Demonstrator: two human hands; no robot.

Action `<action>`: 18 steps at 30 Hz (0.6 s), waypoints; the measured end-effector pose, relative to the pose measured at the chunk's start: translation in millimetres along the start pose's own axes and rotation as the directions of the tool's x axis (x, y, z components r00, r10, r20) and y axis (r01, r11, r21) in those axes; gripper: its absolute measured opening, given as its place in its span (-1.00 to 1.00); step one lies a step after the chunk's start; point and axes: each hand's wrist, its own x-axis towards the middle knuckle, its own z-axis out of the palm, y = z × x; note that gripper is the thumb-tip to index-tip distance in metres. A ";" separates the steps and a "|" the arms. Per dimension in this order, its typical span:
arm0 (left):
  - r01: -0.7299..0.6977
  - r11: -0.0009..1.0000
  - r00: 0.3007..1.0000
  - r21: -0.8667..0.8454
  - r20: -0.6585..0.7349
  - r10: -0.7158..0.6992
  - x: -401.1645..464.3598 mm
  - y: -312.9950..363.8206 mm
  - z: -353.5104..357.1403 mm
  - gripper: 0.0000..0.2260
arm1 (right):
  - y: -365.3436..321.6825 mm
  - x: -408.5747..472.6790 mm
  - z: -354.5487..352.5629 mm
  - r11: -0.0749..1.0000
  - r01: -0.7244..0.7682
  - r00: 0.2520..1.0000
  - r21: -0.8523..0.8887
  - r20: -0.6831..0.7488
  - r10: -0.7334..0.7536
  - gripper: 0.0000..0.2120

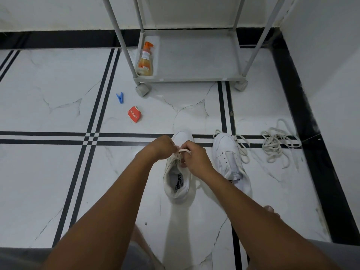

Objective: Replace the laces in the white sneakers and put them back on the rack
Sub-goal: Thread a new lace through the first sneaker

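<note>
Lace [184, 151] is pinched by L hand [162, 146] and R hand [195, 156] over sneaker [178, 184] at ctr. 2nd sneaker [229, 158] is set at its 3 o'clock, unlaced. Loose laces [276, 145] lie further at 3. Rack [187, 55] stands at 12 w/ bottle [145, 61].

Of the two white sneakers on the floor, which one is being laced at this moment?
The left sneaker: the left hand and the right hand both pinch its lace. The right sneaker stands untouched beside it.
</note>
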 end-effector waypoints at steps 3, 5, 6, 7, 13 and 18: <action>0.131 0.926 0.979 -0.355 0.196 -0.064 -9.8 -6.4 -6.5 -0.84 | 3.8 -1.3 1.4 0.998 0.030 1.000 0.056 -0.002 -0.030 -0.84; 0.206 0.796 0.967 -0.569 0.242 -0.077 -13.3 -11.9 -1.9 -0.87 | 2.6 -3.2 -0.5 0.994 0.110 0.993 -0.019 -0.047 -0.111 -0.93; 0.221 0.740 0.968 -0.636 0.235 -0.087 -14.1 -13.4 0.9 -0.87 | 3.5 -4.3 -0.7 0.979 0.169 0.980 -0.111 -0.089 -0.179 -0.82; 0.221 0.705 0.972 -0.674 0.214 -0.100 -13.9 -13.7 3.3 -0.87 | 4.4 -5.3 -0.4 0.954 0.216 0.961 -0.206 -0.127 -0.245 -0.71; 0.185 0.654 0.981 -0.733 0.176 -0.080 -11.8 -15.1 7.2 -0.82 | -2.0 -7.3 -0.3 0.890 0.335 0.891 -0.310 -0.204 -0.407 -0.91; 0.168 0.610 0.983 -0.775 0.087 -0.160 -5.9 -24.5 14.5 -0.82 | -3.7 -7.8 -1.0 0.988 0.149 0.947 -0.033 -0.283 -0.152 -0.87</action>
